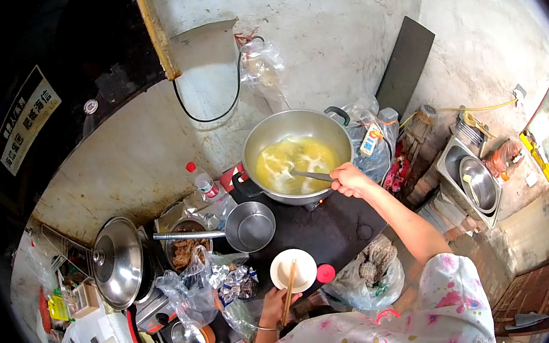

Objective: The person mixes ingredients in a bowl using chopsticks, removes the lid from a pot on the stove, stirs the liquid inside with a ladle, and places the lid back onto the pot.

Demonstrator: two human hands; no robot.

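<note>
My right hand is closed around a long grey-handled utensil; the far end is lost in the yellowish, foamy liquid, so its kind does not show. That liquid fills part of a large two-handled pot. Lower down, my left hand grips a white bowl by its near side. A pair of wooden chopsticks crosses the bowl's rim at that hand. Left of the bowl stands a small long-handled saucepan. A red lid lies right beside the bowl.
A clear bottle with a red cap stands by the wall. Brown food pieces fill a container at left, near a lidded wok and plastic bags. At right are a bagged bundle and a metal sink.
</note>
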